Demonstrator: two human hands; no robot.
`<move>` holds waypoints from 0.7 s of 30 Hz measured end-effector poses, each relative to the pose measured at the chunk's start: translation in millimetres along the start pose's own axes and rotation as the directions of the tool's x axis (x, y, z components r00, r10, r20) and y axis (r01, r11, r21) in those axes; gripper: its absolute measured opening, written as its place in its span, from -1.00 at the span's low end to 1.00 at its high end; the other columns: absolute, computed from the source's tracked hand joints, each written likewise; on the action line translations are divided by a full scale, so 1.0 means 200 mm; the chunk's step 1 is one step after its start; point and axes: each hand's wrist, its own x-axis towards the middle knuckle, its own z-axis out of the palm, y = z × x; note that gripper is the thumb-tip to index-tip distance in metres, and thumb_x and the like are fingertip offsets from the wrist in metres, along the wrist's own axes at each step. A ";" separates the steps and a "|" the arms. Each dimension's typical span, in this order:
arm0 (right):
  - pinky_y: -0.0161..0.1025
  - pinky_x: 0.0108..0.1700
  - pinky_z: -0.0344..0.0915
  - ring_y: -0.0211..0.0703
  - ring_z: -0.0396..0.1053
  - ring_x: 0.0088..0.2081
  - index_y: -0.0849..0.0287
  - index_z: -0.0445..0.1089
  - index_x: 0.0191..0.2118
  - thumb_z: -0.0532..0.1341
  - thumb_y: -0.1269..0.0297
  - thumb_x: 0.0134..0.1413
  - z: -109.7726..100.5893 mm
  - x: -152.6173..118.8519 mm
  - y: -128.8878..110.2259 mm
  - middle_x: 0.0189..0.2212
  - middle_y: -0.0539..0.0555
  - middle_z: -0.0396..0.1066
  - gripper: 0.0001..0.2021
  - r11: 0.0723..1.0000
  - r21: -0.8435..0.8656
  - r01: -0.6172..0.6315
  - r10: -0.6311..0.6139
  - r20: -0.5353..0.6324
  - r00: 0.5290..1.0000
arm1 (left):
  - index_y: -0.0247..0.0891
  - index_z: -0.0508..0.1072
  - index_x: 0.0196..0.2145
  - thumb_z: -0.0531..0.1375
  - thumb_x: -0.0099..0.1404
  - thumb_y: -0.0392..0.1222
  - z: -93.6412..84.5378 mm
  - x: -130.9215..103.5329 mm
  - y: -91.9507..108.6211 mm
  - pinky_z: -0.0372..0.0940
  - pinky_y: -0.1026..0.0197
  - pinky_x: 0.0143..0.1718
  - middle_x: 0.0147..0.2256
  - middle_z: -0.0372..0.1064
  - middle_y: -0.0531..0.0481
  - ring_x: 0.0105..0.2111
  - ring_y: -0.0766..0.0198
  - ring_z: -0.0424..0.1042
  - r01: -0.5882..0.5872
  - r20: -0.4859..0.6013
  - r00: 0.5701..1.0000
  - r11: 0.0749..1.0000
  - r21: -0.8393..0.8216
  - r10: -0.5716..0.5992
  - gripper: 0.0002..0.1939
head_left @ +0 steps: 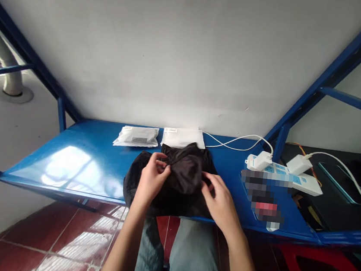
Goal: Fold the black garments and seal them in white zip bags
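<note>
A crumpled black fabric item [186, 175] is held at the front edge of a glossy blue tabletop [230, 159], one fold pinched by the left hand [154, 177] and the opposite side by the right hand [221, 196], apparently for steadiness; two flat white packets [138, 136] are set behind, seemingly for working room.

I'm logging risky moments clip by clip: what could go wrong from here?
The black fabric lies at the front edge of the blue table, so it might slip off if the left hand and right hand let go. Lifting it could nudge the white packet just behind it. Pulling it rightward might snag the loose white cable.
</note>
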 end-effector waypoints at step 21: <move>0.03 0.06 0.45 0.17 0.50 0.06 -0.02 0.47 0.18 0.25 0.03 0.27 -0.16 0.26 0.07 0.04 0.15 0.53 -0.58 0.933 -0.331 0.142 -0.069 0.224 0.972 | -0.07 0.30 0.26 0.15 0.35 -0.35 -0.29 -0.11 -0.28 0.34 -0.05 0.10 0.16 0.33 -0.20 0.16 -0.02 0.37 -0.095 -0.321 0.911 0.889 0.448 0.260 -0.46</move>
